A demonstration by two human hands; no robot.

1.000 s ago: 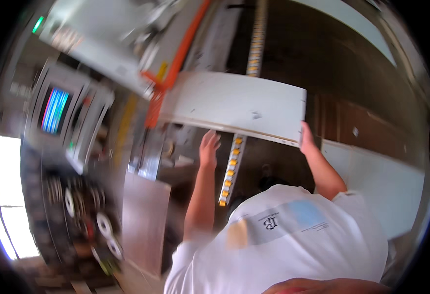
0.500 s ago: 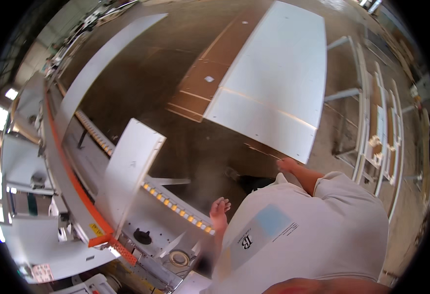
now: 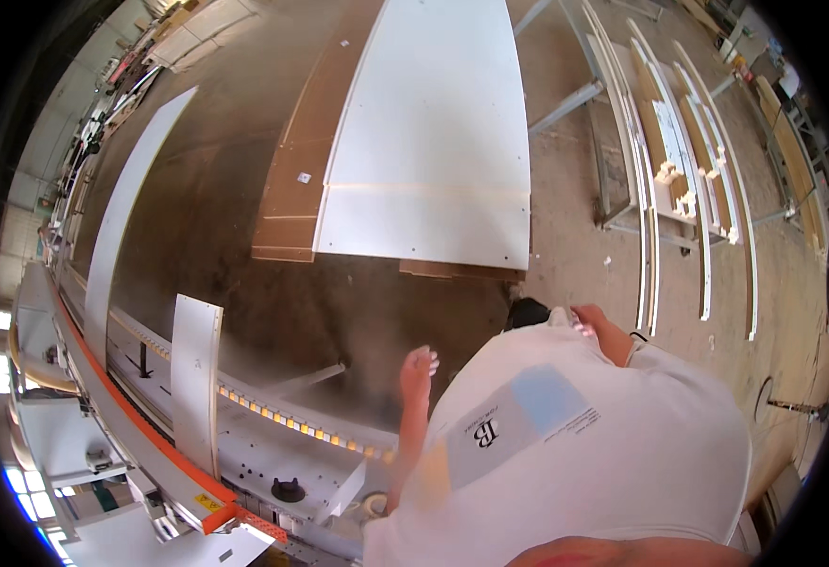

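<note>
My left hand [image 3: 418, 370] hangs in the air beside the machine's edge, its fingers loosely bent with nothing in them. In front of my light shirt is my right hand [image 3: 592, 322], its fingers curled and partly hidden by the cloth; nothing held shows there. Ahead of both hands lies a stack of panels, a large white panel [image 3: 433, 132] over a brown panel [image 3: 293, 203], apart from my fingers. To the left, a short white board [image 3: 195, 378] rests on the machine bed next to an orange rail [image 3: 126, 408].
A row of yellow-and-white rollers [image 3: 291, 421] edges the machine. On it sit a black knob [image 3: 288, 489] and a tape roll [image 3: 375, 506]. A long white strip [image 3: 131, 208] extends off its far end. At right, a metal rack [image 3: 613, 123] holds long narrow strips [image 3: 702, 217].
My view has turned right, so the panels and machine shift leftward and more of the rack shows. My right hand has drawn back from near the white panel's corner to my shirt.
</note>
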